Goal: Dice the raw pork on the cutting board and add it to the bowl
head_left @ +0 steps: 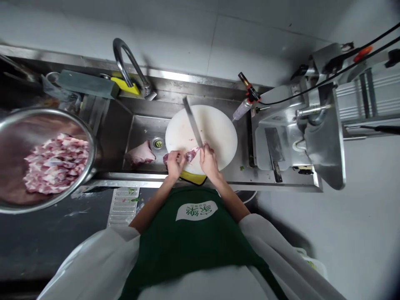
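A long knife [192,121] is in my right hand [208,160], its blade pointing away from me across the round white cutting board [221,129]. Under the blade's near end lies a strip of raw meat [190,156], red with pale fat. My left hand [175,164] is closed on the strip's left end at the board's near-left edge, the fingertips partly hidden. A larger raw piece of meat with pale skin [141,153] rests in the sink [146,123], left of the board. A yellow cloth-like thing [193,178] shows under the board's front edge.
At left stands a big metal bowl [92,143] of cut meat. A curved faucet [133,62] rises behind the sink, near a grey block [87,83]. Right of the board are a blowtorch [245,104], a cleaver [275,148] on a tray, and a metal slicing machine [326,137].
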